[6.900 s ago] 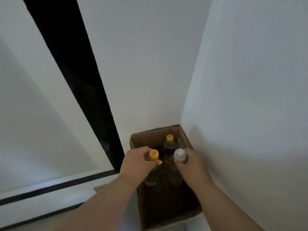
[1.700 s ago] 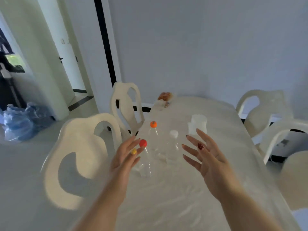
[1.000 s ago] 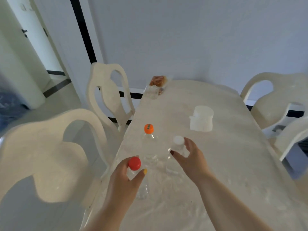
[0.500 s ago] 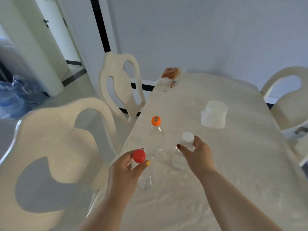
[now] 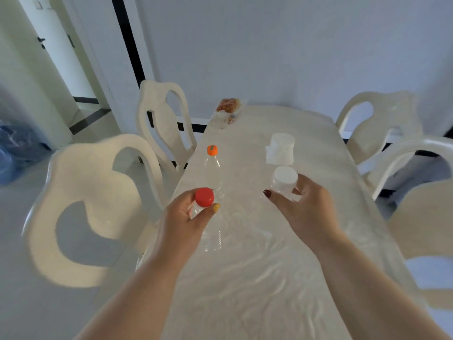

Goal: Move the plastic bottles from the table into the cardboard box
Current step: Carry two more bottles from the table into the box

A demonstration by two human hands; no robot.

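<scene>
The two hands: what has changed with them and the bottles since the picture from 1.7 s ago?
Then open above the table, both hands have closed on bottle necks: the left hand on the red-capped bottle, the right hand on the white-capped bottle, which looks raised. The orange-capped bottle and white container have stayed put.

We see a bright, soft daylight scene with a cool cast on the wall (image 5: pixel 282 45). Warm light falls on the near chair (image 5: pixel 93 207) from the left. Soft sheen ripples across the table (image 5: pixel 257 278). Wide-angle bending bows the door frame (image 5: pixel 127 45), and the chairs at the right edge (image 5: pixel 421 217) smear with blur.
</scene>
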